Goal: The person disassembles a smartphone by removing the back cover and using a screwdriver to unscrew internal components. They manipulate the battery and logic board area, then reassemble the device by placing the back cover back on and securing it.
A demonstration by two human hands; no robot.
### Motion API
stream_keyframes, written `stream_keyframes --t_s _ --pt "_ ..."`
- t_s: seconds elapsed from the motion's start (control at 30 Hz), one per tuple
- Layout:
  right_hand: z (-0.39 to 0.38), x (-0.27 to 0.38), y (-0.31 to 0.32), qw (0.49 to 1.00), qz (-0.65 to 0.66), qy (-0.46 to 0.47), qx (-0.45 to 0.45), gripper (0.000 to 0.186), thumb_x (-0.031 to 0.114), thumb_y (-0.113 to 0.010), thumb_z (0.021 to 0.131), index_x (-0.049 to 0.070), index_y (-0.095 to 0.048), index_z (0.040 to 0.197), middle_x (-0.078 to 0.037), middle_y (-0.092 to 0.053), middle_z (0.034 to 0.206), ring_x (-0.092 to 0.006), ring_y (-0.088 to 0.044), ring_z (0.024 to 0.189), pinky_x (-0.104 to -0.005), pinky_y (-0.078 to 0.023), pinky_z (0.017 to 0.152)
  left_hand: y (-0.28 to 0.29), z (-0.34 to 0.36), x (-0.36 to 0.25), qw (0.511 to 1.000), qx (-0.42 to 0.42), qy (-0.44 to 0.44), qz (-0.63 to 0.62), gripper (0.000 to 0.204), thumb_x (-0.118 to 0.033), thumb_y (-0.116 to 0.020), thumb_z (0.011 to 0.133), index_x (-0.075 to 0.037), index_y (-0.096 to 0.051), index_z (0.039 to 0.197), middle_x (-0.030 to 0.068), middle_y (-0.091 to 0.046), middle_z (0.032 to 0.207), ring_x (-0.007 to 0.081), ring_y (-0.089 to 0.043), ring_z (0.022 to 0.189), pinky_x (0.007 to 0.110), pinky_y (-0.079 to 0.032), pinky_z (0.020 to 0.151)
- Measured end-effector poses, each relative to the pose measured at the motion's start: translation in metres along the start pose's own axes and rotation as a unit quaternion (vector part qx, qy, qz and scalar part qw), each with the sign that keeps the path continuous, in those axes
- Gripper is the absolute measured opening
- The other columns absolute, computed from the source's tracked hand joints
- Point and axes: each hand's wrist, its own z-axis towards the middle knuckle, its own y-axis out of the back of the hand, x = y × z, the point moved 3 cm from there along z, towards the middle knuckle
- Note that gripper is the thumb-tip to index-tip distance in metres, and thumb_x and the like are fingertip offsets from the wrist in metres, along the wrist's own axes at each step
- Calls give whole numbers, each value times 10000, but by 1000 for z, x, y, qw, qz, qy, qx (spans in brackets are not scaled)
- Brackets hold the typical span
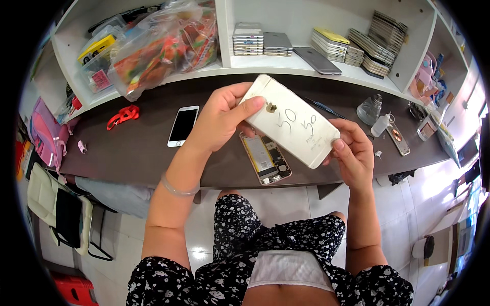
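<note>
A silver-white smartphone [293, 122] is held up over the table with its back facing me, tilted down to the right; handwritten marks show on it. My left hand [229, 115] grips its upper left end, the thumb lying on the back. At the lower right corner my right hand [352, 153] pinches it between thumb and fingers. Below it, partly covered by it, lies an opened phone [265, 160] with battery and inner parts bare. A white-framed phone [184, 126] with a black screen lies on the table left of my left wrist.
Stacked phones [329, 46] fill the white shelf [286, 66] above the dark table [127, 158]. A plastic bag [158, 56] bulges over the shelf edge. At right stand a glass bottle [369, 109], a small dropper bottle [380, 125] and a phone frame [398, 138]. A red strap [123, 117] lies left.
</note>
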Motion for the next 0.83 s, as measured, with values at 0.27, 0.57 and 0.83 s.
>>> stream_keyframes --t_s 0.27,0.57,0.83 --pt "6 5 1 996 -29 -25 84 217 -31 -692 800 -53 -662 1014 -117 -679 932 -122 -640 815 -237 -541 692 3 30 39 978 55 133 -151 317 -306 -556 948 -16 -616 1062 58 -678 834 98 -645 593 160 -470 444" --pt "38 5 30 995 83 52 -31 197 88 -683 819 -69 -636 927 -170 -654 874 -188 -660 668 -281 -567 540 11 24 75 954 -137 179 -197 410 -430 -429 980 -74 -575 1121 72 -674 974 138 -624 865 262 -489 713" --pt "96 30 60 992 -47 61 -98 227 125 -620 901 -46 -601 1049 -130 -661 930 -214 -690 778 -244 -566 627 10 22 85 969 -186 99 -126 358 -394 -472 963 -103 -570 1147 43 -605 1141 120 -477 1051 304 -376 881"
